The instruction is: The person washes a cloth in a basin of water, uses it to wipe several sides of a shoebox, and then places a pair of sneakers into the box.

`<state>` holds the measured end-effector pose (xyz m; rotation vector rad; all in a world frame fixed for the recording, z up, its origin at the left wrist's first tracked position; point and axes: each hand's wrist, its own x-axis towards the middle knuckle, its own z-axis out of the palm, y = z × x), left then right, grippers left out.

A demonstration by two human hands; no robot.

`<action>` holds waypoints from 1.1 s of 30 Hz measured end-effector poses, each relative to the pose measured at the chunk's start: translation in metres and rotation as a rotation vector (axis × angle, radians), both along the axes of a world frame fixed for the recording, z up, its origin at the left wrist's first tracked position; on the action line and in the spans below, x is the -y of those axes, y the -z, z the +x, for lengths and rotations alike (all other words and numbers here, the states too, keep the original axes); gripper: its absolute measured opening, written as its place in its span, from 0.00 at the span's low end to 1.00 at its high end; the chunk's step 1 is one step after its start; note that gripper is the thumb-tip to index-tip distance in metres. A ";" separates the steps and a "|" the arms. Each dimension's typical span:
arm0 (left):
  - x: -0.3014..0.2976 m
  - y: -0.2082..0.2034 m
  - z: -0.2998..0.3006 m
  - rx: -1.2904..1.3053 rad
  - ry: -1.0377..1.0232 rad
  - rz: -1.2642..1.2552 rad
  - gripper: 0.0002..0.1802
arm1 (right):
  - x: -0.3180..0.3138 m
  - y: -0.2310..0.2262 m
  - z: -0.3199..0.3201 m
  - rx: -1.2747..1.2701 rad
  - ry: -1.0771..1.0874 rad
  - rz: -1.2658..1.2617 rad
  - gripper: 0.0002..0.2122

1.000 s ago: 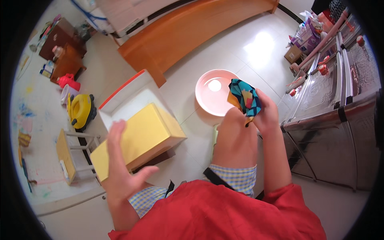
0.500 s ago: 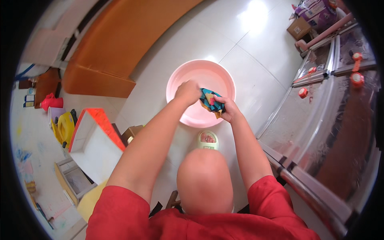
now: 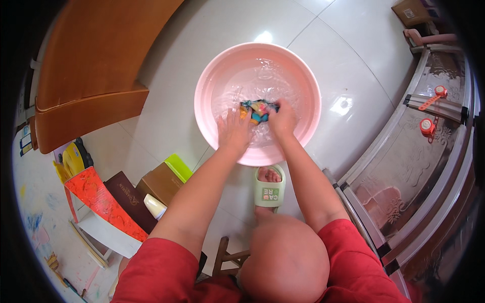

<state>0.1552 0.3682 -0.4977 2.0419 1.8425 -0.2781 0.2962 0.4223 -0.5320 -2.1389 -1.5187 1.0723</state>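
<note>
The left hand (image 3: 234,132) is resting with its fingers spread, its thumb side meeting the left edge of the cloth (image 3: 259,111), while the right hand (image 3: 283,121) is holding the cloth's right end in bent fingers, their tips hidden. The crumpled cloth is lying between both sets of fingers, in the rippling water (image 3: 265,70) of the pink basin (image 3: 203,96). Nearer the body than the fingers, a green slipper (image 3: 270,195) is standing just beside the basin.
</note>
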 end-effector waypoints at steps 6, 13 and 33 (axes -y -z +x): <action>-0.027 0.033 -0.020 0.455 -0.621 -0.238 0.31 | -0.013 0.001 0.002 0.047 -0.203 0.088 0.11; -0.044 0.028 -0.019 1.672 -1.504 -0.520 0.31 | 0.008 -0.017 -0.045 -0.333 -0.145 0.013 0.11; -0.032 0.035 -0.030 0.606 -0.824 0.091 0.28 | -0.003 -0.008 -0.018 0.007 -0.065 0.205 0.13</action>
